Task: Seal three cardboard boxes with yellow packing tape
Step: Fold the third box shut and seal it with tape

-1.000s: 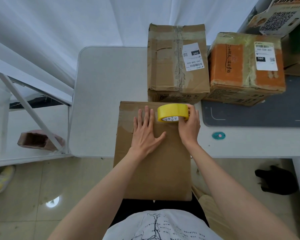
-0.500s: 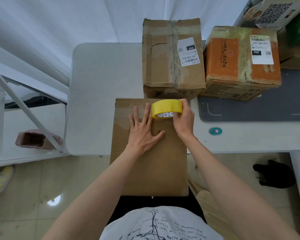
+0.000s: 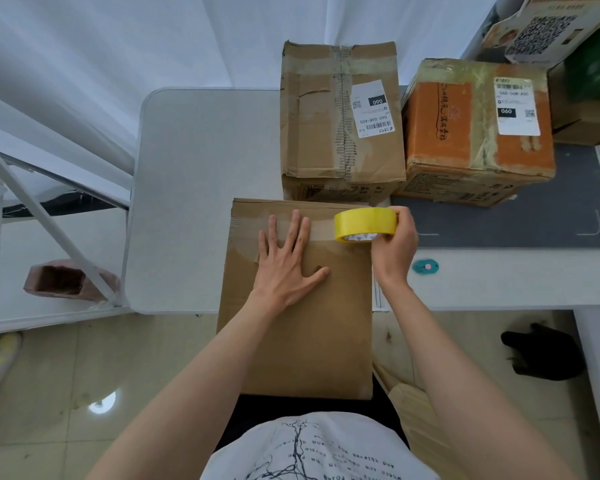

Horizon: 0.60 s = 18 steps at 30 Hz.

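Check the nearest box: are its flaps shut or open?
Shut. The nearest box shows a flat top, with the left hand pressed on it and the tape roll at its far edge.

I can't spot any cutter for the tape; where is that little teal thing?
It lies on the white table, just right of the right hand, below the grey mat.

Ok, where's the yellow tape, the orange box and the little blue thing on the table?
yellow tape (image 3: 364,221), head view, outer face of the roll.
orange box (image 3: 430,123), head view, orange top panel.
little blue thing (image 3: 425,267), head view, its middle.
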{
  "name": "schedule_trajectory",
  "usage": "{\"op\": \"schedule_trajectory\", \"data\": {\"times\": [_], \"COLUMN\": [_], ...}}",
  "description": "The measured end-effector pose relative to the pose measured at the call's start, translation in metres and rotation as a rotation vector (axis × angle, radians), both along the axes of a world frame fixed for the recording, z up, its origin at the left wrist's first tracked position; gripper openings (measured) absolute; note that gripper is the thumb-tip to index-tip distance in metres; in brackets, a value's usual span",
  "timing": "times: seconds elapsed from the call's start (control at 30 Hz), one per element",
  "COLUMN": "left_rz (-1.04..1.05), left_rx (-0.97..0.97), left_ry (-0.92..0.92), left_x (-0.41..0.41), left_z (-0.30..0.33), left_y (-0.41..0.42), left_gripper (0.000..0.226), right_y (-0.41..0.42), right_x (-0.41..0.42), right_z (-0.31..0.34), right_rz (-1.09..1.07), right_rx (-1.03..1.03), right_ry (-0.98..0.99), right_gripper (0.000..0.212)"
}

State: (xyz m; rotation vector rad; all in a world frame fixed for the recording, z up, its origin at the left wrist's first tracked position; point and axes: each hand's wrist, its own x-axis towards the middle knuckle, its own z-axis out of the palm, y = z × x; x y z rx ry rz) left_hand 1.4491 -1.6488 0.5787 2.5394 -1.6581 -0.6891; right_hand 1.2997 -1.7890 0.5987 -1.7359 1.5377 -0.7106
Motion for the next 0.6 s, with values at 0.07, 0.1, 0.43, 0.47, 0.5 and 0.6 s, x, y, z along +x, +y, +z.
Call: {"op": "schedule_trajectory", "data": {"times": [0.07,0.1,0.43,0.47,0.5,0.6], "left_rz": [0.003,0.006,0.091,0.087,0.095,0.158], "left_rx": [0.000,0.003,0.014,-0.003,-0.024,-0.061], "left_ry": [0.004,0.003,-0.005,0.000,0.024,0.093], "left_x": [-0.001,-0.001,-0.021,-0.026,-0.031,-0.039], "left_z": [0.000,0.000,0.001,0.000,-0.001,-0.001], "left_y": [-0.001,-0.002,-0.018,-0.020,-0.021,-0.028], "left_gripper": [0.103,0.104,0.100,0.102,0.105,0.114], "right_y": [-0.005,-0.008,-0.010,-0.010,-0.011,-0.010], "right_x": [-0.008,-0.011,-0.012,-0.012,-0.012,-0.011], "right_z": [0.001,0.001,-0.007,-0.008,-0.008,-0.012], "right_rz": [0.013,0.031,-0.046,-0.036,-0.028,-0.015], "right_rx": [-0.003,-0.002,0.320,0.346,0.362,0.355], "right_ry": [0.006,-0.005,-0.170,-0.156,-0.146,-0.125], "right_gripper": [0.033,0.029,0.011,0.012,0.012,0.010]}}
